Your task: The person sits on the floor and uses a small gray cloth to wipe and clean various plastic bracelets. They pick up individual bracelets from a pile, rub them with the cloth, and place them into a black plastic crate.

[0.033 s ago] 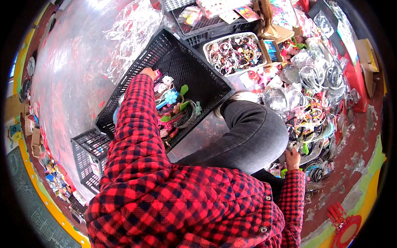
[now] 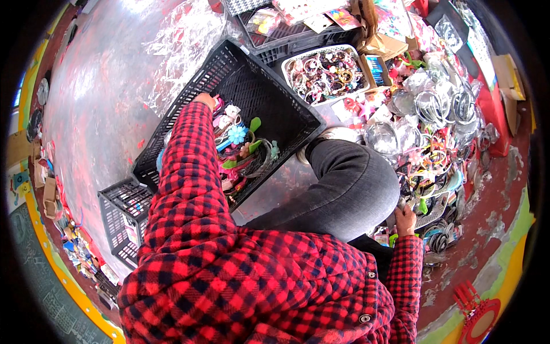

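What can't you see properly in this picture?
Head view:
- Left hand: its fingers dip into the black crate, so what they touch is hidden.
- Right hand: small, half behind the knee; its grip is unclear.
- Hairbands on the floor: too tangled and small to count.
- Small grey crate: partly covered by the red checked sleeve.

Left hand [image 2: 205, 100] fingers hidden inside black crate [image 2: 258, 92]

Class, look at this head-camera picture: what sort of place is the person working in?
Probably a sorting or packing spot for hair accessories, on the floor: a black crate with hairbands, a white tray of bangles, and a heap of bagged headbands.
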`<state>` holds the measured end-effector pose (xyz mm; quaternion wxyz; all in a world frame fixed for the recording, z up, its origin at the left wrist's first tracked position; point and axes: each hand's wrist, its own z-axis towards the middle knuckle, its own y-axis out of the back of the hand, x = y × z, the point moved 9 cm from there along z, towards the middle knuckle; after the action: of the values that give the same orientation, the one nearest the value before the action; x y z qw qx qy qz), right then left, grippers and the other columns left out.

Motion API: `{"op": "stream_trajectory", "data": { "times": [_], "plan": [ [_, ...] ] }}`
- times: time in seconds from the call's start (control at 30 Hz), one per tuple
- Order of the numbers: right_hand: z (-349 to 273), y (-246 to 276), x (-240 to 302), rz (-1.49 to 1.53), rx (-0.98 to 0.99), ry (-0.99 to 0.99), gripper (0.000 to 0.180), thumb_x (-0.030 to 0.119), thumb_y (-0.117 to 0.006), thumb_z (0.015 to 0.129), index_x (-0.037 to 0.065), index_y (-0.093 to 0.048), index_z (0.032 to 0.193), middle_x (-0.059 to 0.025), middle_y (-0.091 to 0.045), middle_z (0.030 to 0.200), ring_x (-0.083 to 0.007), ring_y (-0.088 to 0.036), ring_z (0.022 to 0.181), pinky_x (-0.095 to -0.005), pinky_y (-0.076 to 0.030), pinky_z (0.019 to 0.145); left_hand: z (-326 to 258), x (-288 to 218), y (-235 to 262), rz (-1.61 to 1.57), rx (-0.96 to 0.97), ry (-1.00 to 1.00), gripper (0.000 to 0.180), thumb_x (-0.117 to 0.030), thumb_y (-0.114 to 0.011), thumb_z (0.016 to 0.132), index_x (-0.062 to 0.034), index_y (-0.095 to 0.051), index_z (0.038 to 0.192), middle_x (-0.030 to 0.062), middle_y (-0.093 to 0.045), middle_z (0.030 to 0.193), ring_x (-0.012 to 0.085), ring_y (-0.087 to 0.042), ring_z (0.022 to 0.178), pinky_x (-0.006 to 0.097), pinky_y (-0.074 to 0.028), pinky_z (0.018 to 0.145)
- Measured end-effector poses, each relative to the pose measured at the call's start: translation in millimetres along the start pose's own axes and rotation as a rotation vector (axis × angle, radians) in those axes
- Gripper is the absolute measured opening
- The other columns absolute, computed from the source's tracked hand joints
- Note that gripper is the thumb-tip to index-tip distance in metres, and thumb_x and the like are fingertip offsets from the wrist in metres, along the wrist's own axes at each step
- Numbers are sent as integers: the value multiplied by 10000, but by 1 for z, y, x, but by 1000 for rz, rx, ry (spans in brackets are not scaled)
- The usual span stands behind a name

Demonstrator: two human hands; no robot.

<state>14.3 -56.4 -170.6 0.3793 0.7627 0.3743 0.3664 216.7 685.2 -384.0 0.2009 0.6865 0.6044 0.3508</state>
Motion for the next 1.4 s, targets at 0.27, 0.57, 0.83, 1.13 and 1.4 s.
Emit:
{"op": "stream_trajectory", "data": {
  "times": [0.27,0.57,0.83,1.13,1.4],
  "plan": [
    [6,-12,-9,164,11,47,219,207,-621,741,87,-632,925,-138,-626,772,-229,-597,685,-339,-463,651,-21,6,21,-305,-192,129,301,-196,-366,865,-1,-580,948,229,-560,1054,362,-569,943,423,-455,813],
    [2,-5,-1,139,13,5,229,209,-630,740,76,-629,927,-141,-626,770,-221,-597,685,-335,-463,651,12,7,-4,-151,-125,181,357,-313,-407,874,-146,-543,1159,124,-427,1282,330,-436,1149,431,-356,957],
    [-6,-10,-16,67,-6,-16,219,205,-627,741,70,-627,913,-125,-619,743,-208,-583,665,-337,-458,633,-44,-3,72,-504,-387,235,449,-416,-461,847,-164,-479,1217,127,-472,1237,349,-440,1134,428,-367,935],
    [3,-9,-13,135,-17,51,165,139,-610,767,29,-620,890,-49,-603,694,-102,-517,631,-280,-439,605,-61,42,61,-685,-551,302,474,-431,-287,894,-97,-540,1115,202,-572,1046,369,-544,967,471,-417,831],
    [-7,7,3,1042,168,-71,159,134,-572,833,50,-609,963,23,-609,817,-88,-549,691,-216,-444,627,-120,100,-4,-1696,-894,374,433,-318,-358,876,38,-602,913,127,-643,820,197,-613,775,314,-465,687]
  ]
}}
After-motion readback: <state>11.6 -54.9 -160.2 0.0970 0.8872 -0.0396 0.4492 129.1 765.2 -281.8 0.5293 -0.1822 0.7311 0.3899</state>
